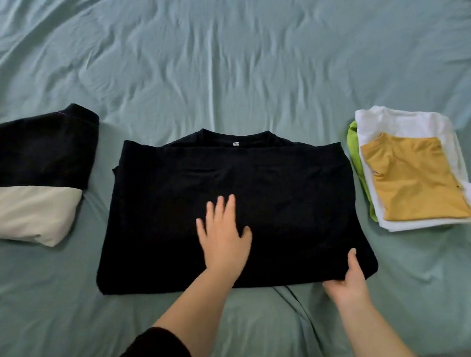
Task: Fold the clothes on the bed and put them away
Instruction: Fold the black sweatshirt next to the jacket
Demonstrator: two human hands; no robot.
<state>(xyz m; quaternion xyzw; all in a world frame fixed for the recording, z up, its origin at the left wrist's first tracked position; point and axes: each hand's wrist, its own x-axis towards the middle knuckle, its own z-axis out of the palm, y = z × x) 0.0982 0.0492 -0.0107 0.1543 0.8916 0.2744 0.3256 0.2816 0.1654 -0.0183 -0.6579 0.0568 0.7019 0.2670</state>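
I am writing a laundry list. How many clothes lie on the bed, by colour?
Black shirt: 1
Black-and-cream piece: 1 (may be two garments)
Green piece: 1
White piece: 1
Yellow piece: 1
Total: 5

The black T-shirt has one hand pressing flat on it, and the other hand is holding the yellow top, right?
Not quite. The left hand does press flat on the black T-shirt, but the right hand grips that same shirt's near corner, not the mustard-yellow top, which lies untouched nearby. The head view shows this.
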